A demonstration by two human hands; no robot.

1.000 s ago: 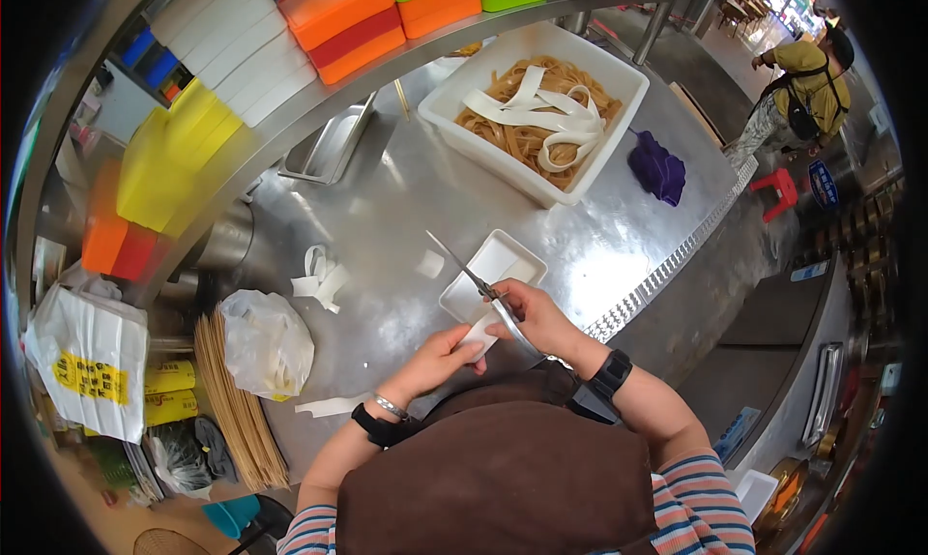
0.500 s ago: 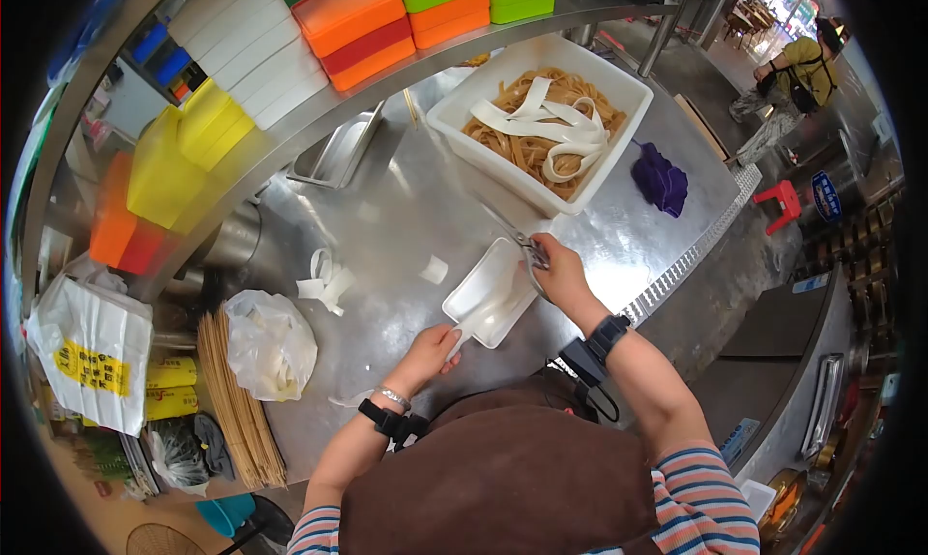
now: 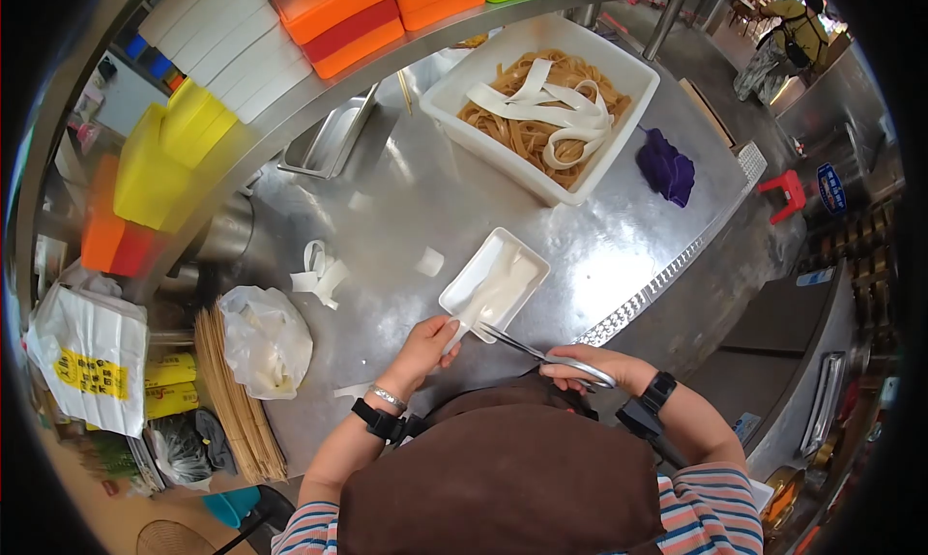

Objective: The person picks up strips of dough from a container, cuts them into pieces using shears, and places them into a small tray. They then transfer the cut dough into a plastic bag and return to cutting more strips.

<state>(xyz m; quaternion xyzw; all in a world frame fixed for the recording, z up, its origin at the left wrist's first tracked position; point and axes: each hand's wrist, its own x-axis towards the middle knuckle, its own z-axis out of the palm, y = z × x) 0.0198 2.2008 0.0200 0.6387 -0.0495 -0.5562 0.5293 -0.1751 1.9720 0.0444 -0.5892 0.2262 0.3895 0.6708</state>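
Note:
My left hand [image 3: 425,350] pinches the end of a wide, pale white strip [image 3: 495,299], which lies over the near rim of a small white tray [image 3: 447,292] and along its inside. In my right hand [image 3: 601,365] is a pair of metal scissors [image 3: 522,346], gripped by the handles. Their blades point left, with the tips right at the tray's near end, close to the strip and my left fingers. A square white scrap [image 3: 430,261] lies on the table left of the tray. More curled white strips [image 3: 320,277] rest farther left.
A large white tub [image 3: 443,110] at the back holds brown strips with white ones on top. Right of it sits a purple cloth [image 3: 666,166]. A plastic bag [image 3: 265,342] and wooden skewers [image 3: 232,400] lie left. Stacked boxes [image 3: 333,18] fill the overhead shelf. A person [image 3: 795,43] is far right.
My right hand has brought the scissors from beyond the tray's right side down toward me, and the blades now point left at its near end. My left hand keeps hold of the strip.

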